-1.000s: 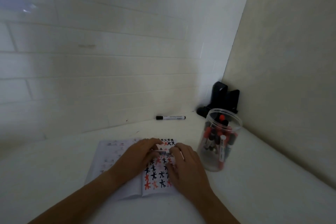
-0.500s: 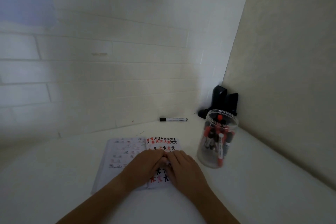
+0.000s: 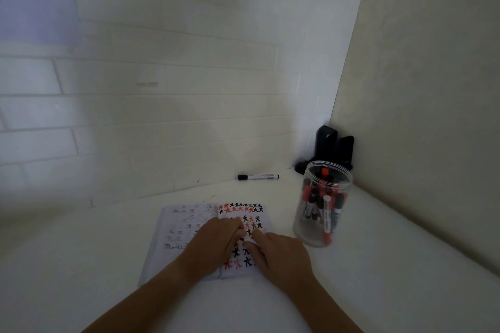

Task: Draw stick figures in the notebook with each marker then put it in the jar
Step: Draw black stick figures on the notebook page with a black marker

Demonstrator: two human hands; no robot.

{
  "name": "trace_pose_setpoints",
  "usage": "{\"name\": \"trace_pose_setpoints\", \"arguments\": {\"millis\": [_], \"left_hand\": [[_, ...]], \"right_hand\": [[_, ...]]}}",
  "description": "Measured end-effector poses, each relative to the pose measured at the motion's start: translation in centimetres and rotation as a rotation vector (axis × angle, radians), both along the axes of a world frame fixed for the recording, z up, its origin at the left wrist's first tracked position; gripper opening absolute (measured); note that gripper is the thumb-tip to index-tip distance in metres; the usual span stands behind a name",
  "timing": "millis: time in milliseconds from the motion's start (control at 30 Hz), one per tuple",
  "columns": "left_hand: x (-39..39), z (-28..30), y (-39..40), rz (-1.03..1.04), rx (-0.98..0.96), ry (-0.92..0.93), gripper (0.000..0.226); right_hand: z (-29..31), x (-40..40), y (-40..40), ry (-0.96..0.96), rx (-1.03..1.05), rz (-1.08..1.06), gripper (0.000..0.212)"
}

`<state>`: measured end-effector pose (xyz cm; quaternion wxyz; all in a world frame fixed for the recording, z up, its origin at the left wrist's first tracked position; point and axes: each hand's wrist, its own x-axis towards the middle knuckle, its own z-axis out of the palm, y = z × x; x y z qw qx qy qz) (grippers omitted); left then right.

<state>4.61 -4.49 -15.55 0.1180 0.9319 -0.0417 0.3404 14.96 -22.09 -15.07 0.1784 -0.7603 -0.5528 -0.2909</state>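
An open notebook (image 3: 186, 227) lies on the white table, its right page filled with red and black stick figures. My left hand (image 3: 213, 246) and my right hand (image 3: 281, 259) meet over that page with fingers curled, fingertips almost touching. The marker they held a second ago is hidden between the fingers now. To the right stands a clear plastic jar (image 3: 299, 227) with several red and black capped markers in it. One black-capped marker (image 3: 258, 177) lies alone by the back wall.
A black stand-like object (image 3: 332, 146) sits in the back right corner behind the jar. White brick wall runs along the back, and a beige panel closes the right side. The table (image 3: 81, 251) stretches left of the notebook.
A second ago a white marker barrel showed between my hands; the hands then drew together nearer me over the page, and now a small gap has opened between their fingertips. The view also tilted.
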Motion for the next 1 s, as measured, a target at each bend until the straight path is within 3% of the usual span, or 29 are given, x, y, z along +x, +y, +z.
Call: {"name": "trace_pose_setpoints", "arguments": {"millis": [133, 233, 333, 433, 500, 633, 733, 800, 933, 1000], "left_hand": [[0.8, -0.8, 0.5, 0.211, -0.1, 0.082, 0.034], [1.0, -1.5, 1.2, 0.31, -0.131, 0.124, 0.035], [1.2, -1.7, 1.4, 0.304, -0.151, 0.156, 0.024], [1.3, -1.8, 1.5, 0.287, -0.167, 0.169, 0.012], [1.3, -1.8, 1.5, 0.282, -0.176, 0.173, 0.013], [1.2, -1.7, 1.5, 0.282, -0.175, 0.192, 0.015], [1.3, -1.7, 1.6, 0.281, -0.176, 0.196, 0.016], [1.3, -1.8, 1.6, 0.282, -0.174, 0.198, 0.018], [1.4, -1.9, 1.7, 0.288, -0.169, 0.207, 0.019], [1.4, -2.0, 1.8, 0.291, -0.165, 0.208, 0.018]], "right_hand": [[0.0, 0.0, 0.3, 0.205, 0.047, 0.025, 0.032], [-0.1, 0.3, 0.1, 0.263, 0.048, 0.04, 0.048], [0.2, 0.5, -0.2, 0.256, 0.083, 0.075, 0.041], [0.1, 0.8, -0.7, 0.338, 0.246, 0.112, 0.038], [0.0, 1.0, -1.0, 0.417, 0.311, 0.088, 0.041], [-0.1, 1.2, -1.0, 0.524, 0.307, 0.085, 0.021], [0.1, 1.1, -1.1, 0.598, 0.35, 0.24, 0.018], [0.0, 1.3, -1.2, 0.687, 0.366, 0.298, 0.015], [-0.2, 1.6, -1.9, 1.004, 0.321, 0.24, 0.02], [-0.1, 1.8, -2.0, 1.071, 0.325, 0.206, 0.014]]}}
